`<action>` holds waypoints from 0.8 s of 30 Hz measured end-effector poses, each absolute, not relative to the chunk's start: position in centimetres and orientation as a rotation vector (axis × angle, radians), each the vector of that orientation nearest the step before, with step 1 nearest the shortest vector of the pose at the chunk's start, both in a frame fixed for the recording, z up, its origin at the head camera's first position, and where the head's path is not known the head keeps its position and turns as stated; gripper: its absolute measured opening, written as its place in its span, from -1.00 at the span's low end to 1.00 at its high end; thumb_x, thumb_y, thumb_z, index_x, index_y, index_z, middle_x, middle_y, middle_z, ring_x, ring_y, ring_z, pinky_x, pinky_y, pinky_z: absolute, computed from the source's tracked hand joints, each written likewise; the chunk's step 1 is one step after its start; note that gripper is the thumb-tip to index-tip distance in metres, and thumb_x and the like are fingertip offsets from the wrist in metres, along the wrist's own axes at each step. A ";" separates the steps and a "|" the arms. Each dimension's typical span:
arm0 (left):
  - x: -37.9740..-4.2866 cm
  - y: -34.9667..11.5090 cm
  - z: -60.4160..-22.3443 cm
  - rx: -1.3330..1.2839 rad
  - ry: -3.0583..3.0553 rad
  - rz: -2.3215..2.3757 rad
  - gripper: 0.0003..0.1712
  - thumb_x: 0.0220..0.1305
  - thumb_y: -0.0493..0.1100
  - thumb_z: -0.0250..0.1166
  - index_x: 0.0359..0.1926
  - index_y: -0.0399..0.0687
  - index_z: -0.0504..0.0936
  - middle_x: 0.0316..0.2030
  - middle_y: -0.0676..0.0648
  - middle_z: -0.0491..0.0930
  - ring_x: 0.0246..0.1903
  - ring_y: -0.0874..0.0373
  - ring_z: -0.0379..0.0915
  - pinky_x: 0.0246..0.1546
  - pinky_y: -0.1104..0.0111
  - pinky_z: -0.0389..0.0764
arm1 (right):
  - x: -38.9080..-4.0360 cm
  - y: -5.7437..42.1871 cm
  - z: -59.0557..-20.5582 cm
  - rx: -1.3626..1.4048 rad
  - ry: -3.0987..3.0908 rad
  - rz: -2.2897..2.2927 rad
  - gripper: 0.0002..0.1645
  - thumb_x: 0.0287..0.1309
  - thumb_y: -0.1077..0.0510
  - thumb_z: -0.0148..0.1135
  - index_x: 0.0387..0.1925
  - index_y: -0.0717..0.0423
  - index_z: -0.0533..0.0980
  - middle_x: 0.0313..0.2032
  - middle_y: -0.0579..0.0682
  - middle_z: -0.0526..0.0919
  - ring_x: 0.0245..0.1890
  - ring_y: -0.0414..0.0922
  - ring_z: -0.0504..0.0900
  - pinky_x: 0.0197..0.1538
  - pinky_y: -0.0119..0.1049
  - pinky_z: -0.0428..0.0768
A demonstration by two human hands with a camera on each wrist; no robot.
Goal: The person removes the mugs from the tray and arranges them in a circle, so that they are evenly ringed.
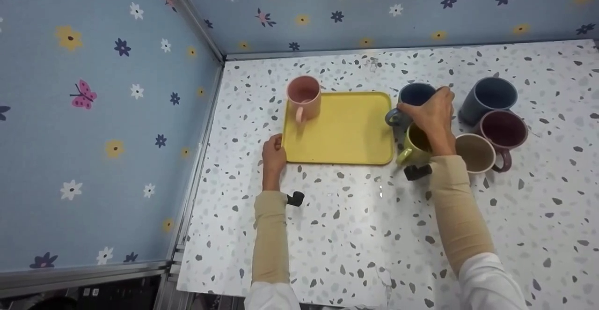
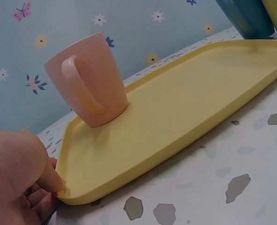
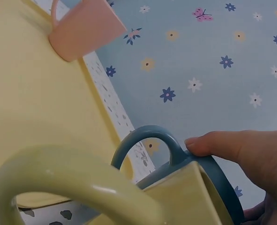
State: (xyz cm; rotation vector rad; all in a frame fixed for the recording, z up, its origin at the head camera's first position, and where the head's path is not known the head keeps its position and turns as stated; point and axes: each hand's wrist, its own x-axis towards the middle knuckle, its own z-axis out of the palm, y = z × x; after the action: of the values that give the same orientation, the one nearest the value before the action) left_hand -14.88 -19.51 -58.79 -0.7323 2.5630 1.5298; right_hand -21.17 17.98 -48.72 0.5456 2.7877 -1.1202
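A yellow tray (image 1: 346,132) lies on the speckled table, a pink mug (image 1: 310,108) upright at its far left corner. My left hand (image 1: 273,154) grips the tray's near left corner; in the left wrist view the thumb (image 2: 51,180) rests on the rim. Past the tray's right edge, my right hand (image 1: 435,115) holds a blue mug (image 1: 414,92) across its top. In the right wrist view the thumb (image 3: 213,143) presses near the mug's handle (image 3: 150,129), while the other fingers are mostly hidden. A yellow-green mug (image 1: 412,148) stands just in front of the blue one.
To the right of my right hand stand a larger blue mug (image 1: 489,99), a maroon mug (image 1: 504,129) and a cream-rimmed mug (image 1: 475,155), close together. Flowered panels (image 1: 126,113) border the table at the left and back.
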 end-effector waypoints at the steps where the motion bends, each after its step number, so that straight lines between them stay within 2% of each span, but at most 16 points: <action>1: -14.9 -19.5 -58.8 -0.733 2.559 1.532 -0.52 0.30 -0.34 -0.06 0.22 -0.14 0.46 0.01 -0.16 0.44 0.00 0.04 0.36 0.12 0.24 0.40 | -21.1 18.0 -48.7 0.543 2.796 -1.118 0.43 -0.29 -0.40 0.42 0.36 0.38 -0.06 0.27 0.37 0.15 0.25 0.24 0.28 0.33 0.07 0.28; 15: -14.9 -19.6 -59.0 -0.718 2.578 1.503 -0.48 0.27 -0.40 -0.10 0.24 -0.16 0.44 0.02 -0.18 0.43 0.00 0.04 0.34 0.13 0.23 0.40 | -20.1 17.9 -48.7 0.555 2.815 -1.071 0.48 -0.35 -0.45 0.43 0.33 0.39 -0.05 0.25 0.38 0.15 0.18 0.26 0.34 0.28 0.07 0.33; 24: -15.0 -19.6 -59.1 -0.711 2.588 1.504 -0.50 0.28 -0.38 -0.07 0.23 -0.15 0.45 0.01 -0.18 0.44 0.00 0.04 0.35 0.12 0.23 0.41 | -19.7 17.9 -49.1 0.569 2.806 -1.045 0.63 -0.38 -0.53 0.39 0.40 0.36 -0.21 0.30 0.42 0.07 0.24 0.32 0.28 0.29 0.14 0.30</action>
State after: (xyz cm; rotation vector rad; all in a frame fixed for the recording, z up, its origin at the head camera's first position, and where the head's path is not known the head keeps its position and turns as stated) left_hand -14.97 -19.61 -59.10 -0.7107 2.5880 1.5040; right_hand -19.72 17.90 -49.07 0.5689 2.8064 -1.0450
